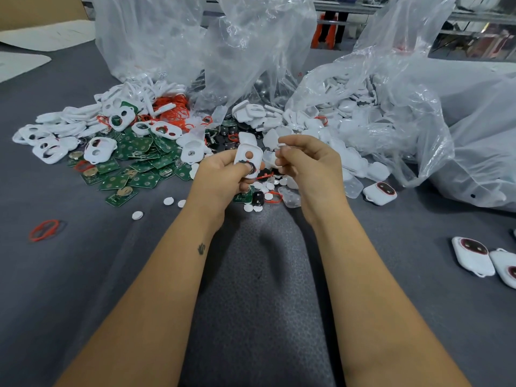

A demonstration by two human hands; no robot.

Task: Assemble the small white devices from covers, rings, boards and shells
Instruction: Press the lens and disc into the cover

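White cover (pixel 248 159) with two holes sits in my left hand (pixel 223 174), held above the tabletop (pixel 83 275) just in front of the parts pile. The left grip is closed on it: the thumb presses over the lower hole, where I see a dark round piece and a bit of red, though I cannot tell whether that is a ring already seated. The fingers behind the cover are hidden.

My right hand (pixel 304 160) is just beside the cover, fingers curled, pinching a small translucent piece (pixel 269 157). Most of that piece is buried between fingertips, so I cannot say which part it is or whether it touches the cover.

Behind the hands lie green boards (pixel 139 163), more white covers (pixel 97 149) and a tangle of red rings (pixel 173 110); the heap overlaps so much that single pieces are hard to separate. Small white discs (pixel 168 201) are scattered near my left wrist, and one red ring (pixel 44 230) lies apart at the left.

Clear plastic bags (pixel 377 93) veil a mound of white shells (pixel 349 107), blurring their outlines. Three finished devices rest at the right: one (pixel 381 193) near the bag, one (pixel 472 256) near the edge, and another (pixel 506 268) cut off by the frame.
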